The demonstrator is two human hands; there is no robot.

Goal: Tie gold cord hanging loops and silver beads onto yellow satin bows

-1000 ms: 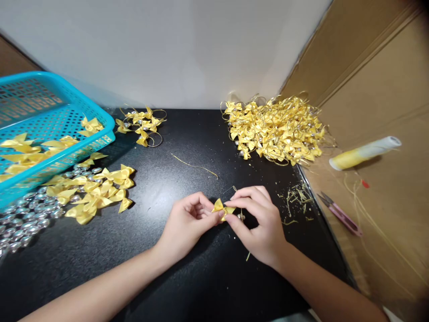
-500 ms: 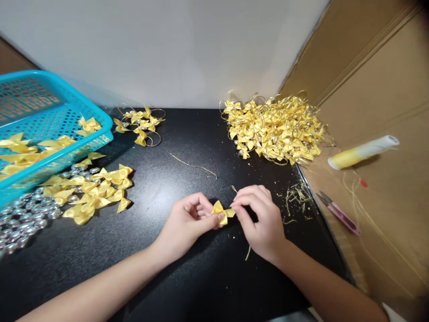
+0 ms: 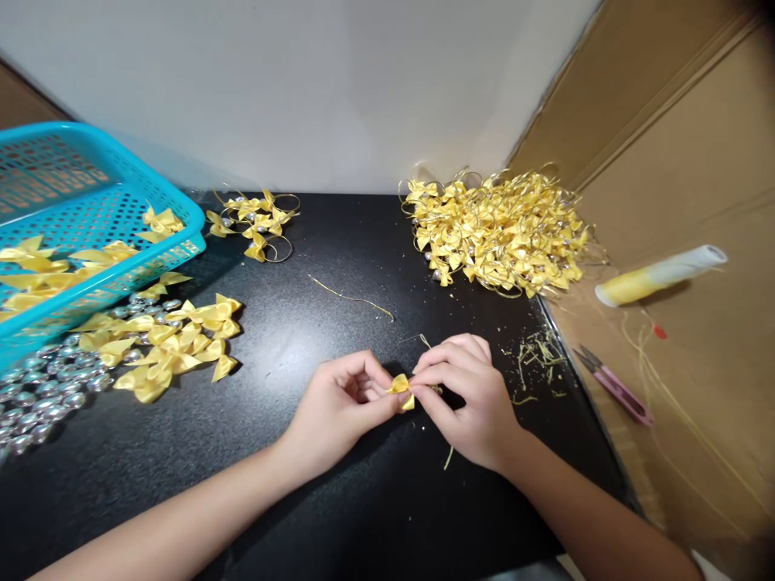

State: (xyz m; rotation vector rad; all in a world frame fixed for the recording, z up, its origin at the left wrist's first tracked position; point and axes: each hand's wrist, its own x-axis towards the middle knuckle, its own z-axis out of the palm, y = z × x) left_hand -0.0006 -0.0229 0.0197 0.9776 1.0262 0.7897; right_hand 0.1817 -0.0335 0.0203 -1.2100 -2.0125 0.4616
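A small yellow ribbon bow (image 3: 400, 385) is pinched between the fingertips of both hands above the black table (image 3: 315, 516). My left hand (image 3: 342, 407) grips its left side with thumb and fingers. From the right, my right hand (image 3: 469, 395) closes thumb and fingertips on the bow's other side, and its fingers cover part of it. A thin gold cord shows behind and below my right hand. Beyond the hands, a separate gold cord (image 3: 351, 298) lies on the tabletop.
At the left stand a blue basket (image 3: 142, 181) with bows, loose bows (image 3: 173, 351) and silver beads (image 3: 42, 395). Corded bows (image 3: 496, 234) are heaped at the back right, with a few more (image 3: 260, 222) at back left. Pink snips (image 3: 621, 393) and a tube (image 3: 659, 276) lie right.
My right hand has moved slightly left onto the bow, and its fingertips now meet those of my left hand. The bow has turned and less of it shows.
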